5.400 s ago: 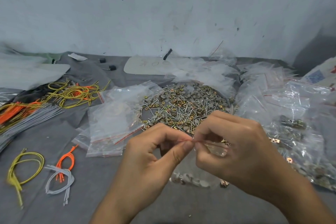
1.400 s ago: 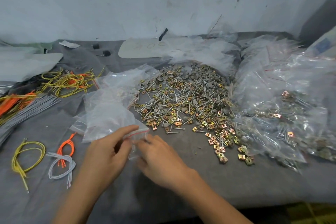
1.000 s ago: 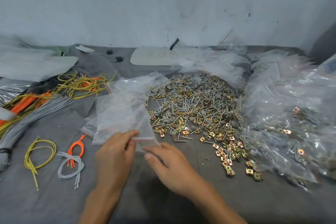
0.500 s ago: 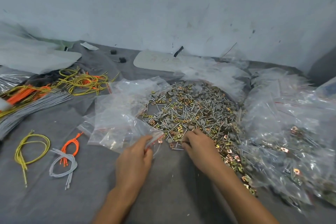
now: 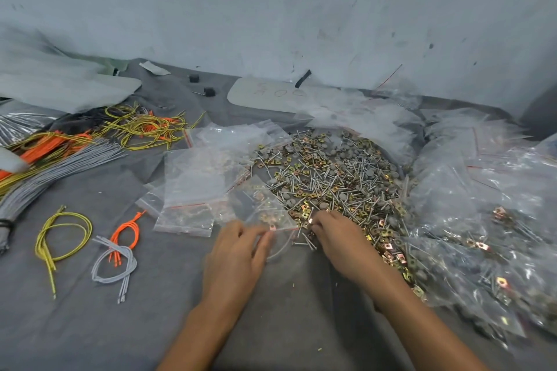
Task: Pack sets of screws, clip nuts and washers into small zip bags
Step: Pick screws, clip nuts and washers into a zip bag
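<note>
Matt grey cloth (image 5: 90,325), glossy clear plastic bags (image 5: 193,187), shiny metal screws (image 5: 337,178)

The left hand (image 5: 238,250) pinches a clear zip bag (image 5: 260,205) while the right hand (image 5: 340,241) touches the hardware pile (image 5: 331,172).

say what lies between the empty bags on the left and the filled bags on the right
A loose pile of screws, clip nuts and washers, shown in the head view.

Left hand (image 5: 238,253) palm-down, thumb and fingers pinching the near edge of a zip bag (image 5: 262,205). Right hand (image 5: 340,238) palm-down just beside it, fingers curled, tips down; grip unclear. Both forearms bare, angling in from the bottom edge.
</note>
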Available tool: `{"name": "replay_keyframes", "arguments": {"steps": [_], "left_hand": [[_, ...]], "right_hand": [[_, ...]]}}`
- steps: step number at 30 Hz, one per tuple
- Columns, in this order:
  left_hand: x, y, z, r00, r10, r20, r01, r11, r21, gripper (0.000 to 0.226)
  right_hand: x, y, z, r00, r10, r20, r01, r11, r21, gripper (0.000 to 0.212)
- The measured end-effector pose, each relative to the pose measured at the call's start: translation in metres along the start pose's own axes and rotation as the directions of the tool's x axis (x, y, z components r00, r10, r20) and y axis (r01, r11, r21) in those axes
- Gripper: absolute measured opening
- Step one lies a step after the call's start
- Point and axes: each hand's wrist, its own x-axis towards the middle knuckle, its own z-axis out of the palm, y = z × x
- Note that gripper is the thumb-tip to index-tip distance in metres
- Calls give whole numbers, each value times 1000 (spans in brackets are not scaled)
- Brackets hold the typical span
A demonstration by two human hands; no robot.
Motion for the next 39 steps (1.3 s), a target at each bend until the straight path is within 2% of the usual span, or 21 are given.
{"name": "replay_keyframes", "arguments": {"steps": [6,9,11,15,21,25,28,33,35,39], "left_hand": [[5,-4,-6,999,-17,-44,20,997,69,5],[2,-1,-6,998,-8,-60,13,996,86,4],[2,0,-4,998,-28,-55,32,997,76,7],[3,-1,3,998,-65,-20,66,998,23,9],[0,-4,9,998,-66,-2,66,998,-12,16],[0,-5,10,998,-69,-4,69,998,-5,19],[-2,-7,11,998,-57,-6,57,998,8,17],[-7,-2,4,1000,-17,-16,15,998,-67,28],[-8,0,3,1000,0,9,1,998,-63,28],[-7,-3,5,1000,-20,-10,19,996,-86,29]], "right_hand": [[-4,0,-13,996,51,-69,-36,978,205,11],[-10,-1,-18,992,104,-75,-63,903,425,8],[-12,-2,-17,992,106,-71,-60,877,476,5],[-16,-4,-10,997,64,-54,-37,914,403,4],[-23,-9,-8,992,39,-119,7,932,362,8],[-40,-39,-4,983,-75,-166,127,933,335,19],[-42,-63,7,970,-171,-175,208,953,221,18],[-30,-73,22,986,-112,-125,118,992,46,17],[-28,-75,23,985,-133,-112,138,990,37,18],[-30,-67,22,964,-186,-189,201,977,67,21]]}}
